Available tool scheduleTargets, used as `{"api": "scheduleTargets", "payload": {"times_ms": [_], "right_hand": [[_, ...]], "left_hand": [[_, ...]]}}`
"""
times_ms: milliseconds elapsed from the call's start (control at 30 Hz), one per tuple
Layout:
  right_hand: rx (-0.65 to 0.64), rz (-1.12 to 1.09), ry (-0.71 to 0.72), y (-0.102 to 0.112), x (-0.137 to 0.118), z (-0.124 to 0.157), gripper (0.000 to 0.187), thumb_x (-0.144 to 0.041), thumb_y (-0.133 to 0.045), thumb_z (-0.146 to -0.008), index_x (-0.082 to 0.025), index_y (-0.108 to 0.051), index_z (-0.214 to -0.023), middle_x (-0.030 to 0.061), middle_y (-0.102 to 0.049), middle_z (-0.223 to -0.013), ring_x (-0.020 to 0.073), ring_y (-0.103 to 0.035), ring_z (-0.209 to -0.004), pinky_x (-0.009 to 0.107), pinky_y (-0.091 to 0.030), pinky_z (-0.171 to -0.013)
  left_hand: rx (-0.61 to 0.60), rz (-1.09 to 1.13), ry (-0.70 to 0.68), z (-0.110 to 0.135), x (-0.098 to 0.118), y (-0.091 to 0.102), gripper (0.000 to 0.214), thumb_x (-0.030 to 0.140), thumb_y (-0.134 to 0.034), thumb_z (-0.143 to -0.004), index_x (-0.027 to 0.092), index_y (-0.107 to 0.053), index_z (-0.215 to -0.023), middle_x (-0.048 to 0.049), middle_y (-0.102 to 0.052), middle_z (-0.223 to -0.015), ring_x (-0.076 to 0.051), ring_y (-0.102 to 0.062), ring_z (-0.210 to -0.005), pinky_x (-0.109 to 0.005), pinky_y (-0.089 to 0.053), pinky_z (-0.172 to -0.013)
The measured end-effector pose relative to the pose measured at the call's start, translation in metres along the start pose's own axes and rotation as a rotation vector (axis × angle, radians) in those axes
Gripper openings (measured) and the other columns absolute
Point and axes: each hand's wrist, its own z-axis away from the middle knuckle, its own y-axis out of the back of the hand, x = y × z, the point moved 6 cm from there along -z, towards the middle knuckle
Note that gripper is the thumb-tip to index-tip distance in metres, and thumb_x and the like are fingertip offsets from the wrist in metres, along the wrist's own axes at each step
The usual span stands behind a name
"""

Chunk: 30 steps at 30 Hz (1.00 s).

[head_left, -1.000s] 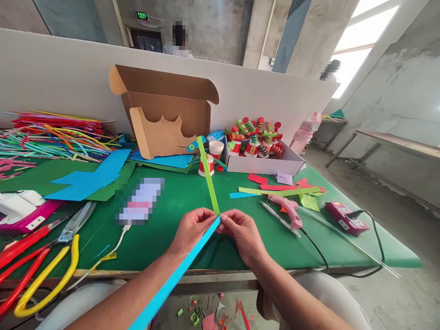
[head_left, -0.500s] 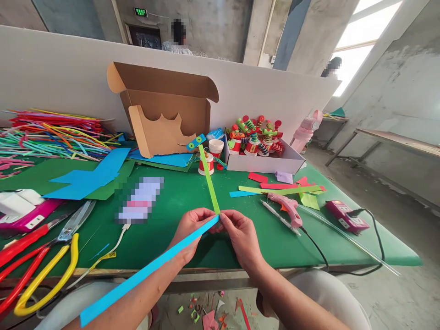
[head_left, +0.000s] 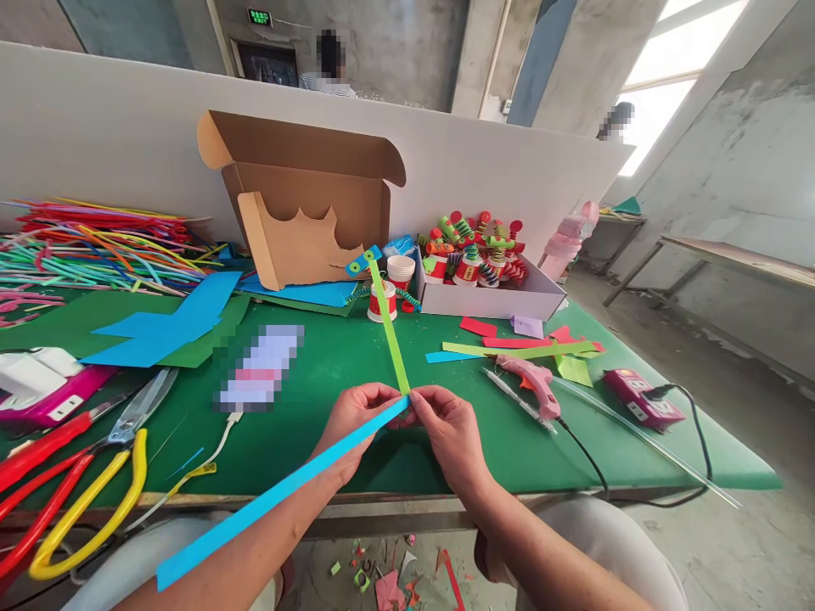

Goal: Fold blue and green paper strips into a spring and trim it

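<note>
Two paper strips meet at a corner between my fingertips, above the front of the green table. The blue paper strip (head_left: pixel 286 482) runs down to the left across my left forearm. From the same corner the lime green paper strip (head_left: pixel 391 339) points away from me, toward a red and white paper cup figure (head_left: pixel 382 304). My left hand (head_left: pixel 356 428) is closed, pinching the strips at the joint. My right hand (head_left: pixel 449 433) is closed too, its thumb and finger on the joined end. The fingers beneath the strips are partly hidden.
A pink glue gun (head_left: pixel 531 383) lies to the right beside a pen (head_left: pixel 519 403) and paper scraps. Large scissors (head_left: pixel 120 475) and a phone (head_left: pixel 261 369) are at left. Behind stand an open cardboard box (head_left: pixel 306 204) and a white box (head_left: pixel 490 299) of cup figures.
The far lower end of the blue strip has shifted slightly up and to the right. Both hands keep their pinch at the joint, almost still.
</note>
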Motion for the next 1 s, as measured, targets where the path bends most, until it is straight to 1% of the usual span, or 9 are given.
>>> {"api": "scheduleTargets", "payload": {"times_ms": [133, 233, 367, 467, 567, 633, 800, 900, 1000], "right_hand": [[0.053, -0.059, -0.012, 0.003, 0.001, 0.0, 0.024, -0.042, -0.067, -0.074, -0.018, -0.068, -0.071, 0.0, -0.065, -0.055, 0.0152, -0.059, -0.054, 0.03, -0.052, -0.062], [0.089, -0.077, -0.012, 0.004, 0.002, 0.001, 0.023, -0.042, -0.069, -0.072, -0.019, -0.068, -0.07, 0.0006, -0.067, -0.06, 0.0154, -0.059, -0.057, 0.029, -0.051, -0.061], [0.063, -0.107, -0.042, 0.001, 0.005, 0.003, 0.025, -0.044, -0.07, -0.072, -0.019, -0.069, -0.07, 0.0009, -0.067, -0.06, 0.0162, -0.06, -0.057, 0.031, -0.052, -0.064], [0.036, -0.133, -0.062, -0.001, 0.005, 0.003, 0.028, -0.047, -0.072, -0.07, -0.019, -0.07, -0.072, 0.0011, -0.066, -0.059, 0.016, -0.06, -0.057, 0.032, -0.053, -0.067], [0.001, -0.129, -0.085, -0.001, 0.005, 0.002, 0.03, -0.047, -0.074, -0.068, -0.018, -0.07, -0.07, 0.0009, -0.065, -0.059, 0.0153, -0.06, -0.059, 0.031, -0.052, -0.068], [-0.001, -0.117, -0.091, 0.0, 0.006, 0.001, 0.028, -0.045, -0.076, -0.066, -0.018, -0.069, -0.069, 0.0004, -0.065, -0.06, 0.0149, -0.06, -0.059, 0.029, -0.051, -0.066], [0.021, -0.126, -0.075, 0.001, 0.006, -0.001, 0.024, -0.04, -0.078, -0.063, -0.018, -0.067, -0.066, -0.0016, -0.063, -0.058, 0.013, -0.058, -0.057, 0.027, -0.047, -0.061], [0.01, -0.128, -0.059, 0.0, 0.002, -0.002, 0.024, -0.04, -0.078, -0.063, -0.018, -0.067, -0.065, -0.0016, -0.063, -0.059, 0.0128, -0.057, -0.057, 0.027, -0.047, -0.062], [-0.04, -0.107, -0.068, -0.001, -0.005, -0.002, 0.026, -0.041, -0.077, -0.063, -0.018, -0.067, -0.067, -0.0013, -0.064, -0.062, 0.0127, -0.057, -0.058, 0.027, -0.047, -0.064]], "left_hand": [[-0.051, -0.008, -0.061, 0.002, 0.001, -0.004, 0.033, 0.038, -0.082, -0.058, 0.016, -0.063, -0.071, -0.0005, -0.064, -0.07, -0.014, -0.059, -0.069, -0.026, -0.049, -0.069], [-0.067, -0.026, -0.096, 0.004, 0.0, -0.006, 0.032, 0.036, -0.081, -0.061, 0.018, -0.058, -0.075, 0.0026, -0.061, -0.073, -0.013, -0.059, -0.072, -0.025, -0.048, -0.07], [-0.008, -0.048, -0.1, 0.003, -0.002, -0.004, 0.029, 0.04, -0.076, -0.064, 0.017, -0.06, -0.073, 0.0011, -0.062, -0.07, -0.013, -0.057, -0.068, -0.024, -0.046, -0.067], [0.06, -0.066, -0.085, 0.002, -0.003, 0.0, 0.028, 0.04, -0.075, -0.062, 0.016, -0.061, -0.068, -0.0006, -0.063, -0.062, -0.014, -0.056, -0.062, -0.025, -0.044, -0.062], [0.092, -0.111, -0.086, 0.002, -0.002, 0.004, 0.025, 0.038, -0.074, -0.061, 0.016, -0.063, -0.066, -0.0008, -0.063, -0.059, -0.014, -0.056, -0.06, -0.025, -0.042, -0.059], [0.097, -0.143, -0.089, 0.002, -0.002, 0.005, 0.022, 0.037, -0.073, -0.062, 0.017, -0.065, -0.066, -0.0009, -0.063, -0.06, -0.014, -0.056, -0.06, -0.024, -0.041, -0.058], [0.053, -0.178, -0.068, 0.001, -0.003, 0.005, 0.02, 0.035, -0.072, -0.063, 0.017, -0.065, -0.065, -0.0022, -0.065, -0.059, -0.015, -0.057, -0.06, -0.025, -0.04, -0.059], [0.059, -0.209, -0.103, -0.002, 0.001, 0.006, 0.019, 0.034, -0.072, -0.062, 0.017, -0.065, -0.064, -0.0013, -0.064, -0.058, -0.015, -0.056, -0.059, -0.025, -0.039, -0.057], [0.05, -0.246, -0.155, -0.002, 0.009, 0.005, 0.018, 0.034, -0.072, -0.062, 0.017, -0.067, -0.064, 0.0002, -0.062, -0.057, -0.014, -0.054, -0.057, -0.024, -0.038, -0.055]]}}
